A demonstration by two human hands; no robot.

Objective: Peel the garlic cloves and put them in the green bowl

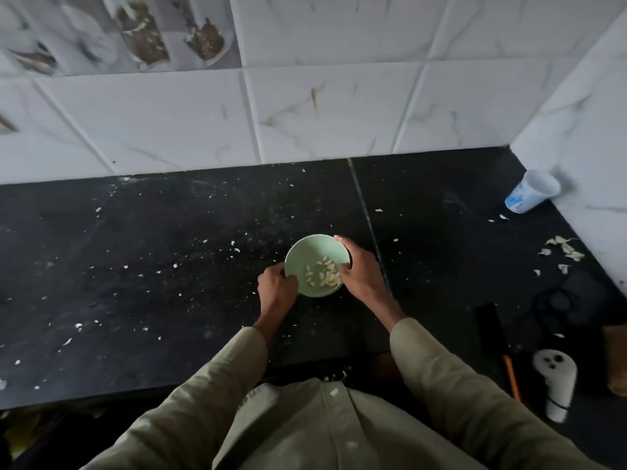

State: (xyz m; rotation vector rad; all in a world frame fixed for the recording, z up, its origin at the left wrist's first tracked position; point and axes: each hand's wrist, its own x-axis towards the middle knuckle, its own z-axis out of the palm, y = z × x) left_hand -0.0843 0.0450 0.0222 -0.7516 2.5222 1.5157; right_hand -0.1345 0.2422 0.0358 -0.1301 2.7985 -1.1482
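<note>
Both hands on the green bowl (307, 252), peeled garlic cloves (324, 274) already piled inside.

The left hand (276, 288) grips the near-left rim with curled fingers, the right hand (359, 271) wraps the right side, so the bowl sits between the 2. Papery peel bits (563, 247) lie well off to the right on the dark table (135, 266), past a white cup (531, 191).

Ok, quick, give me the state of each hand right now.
Left hand: grips the near-left rim of the green bowl.
Right hand: grips the bowl's right rim, thumb on the far edge; peeled garlic cloves lie inside.
</note>
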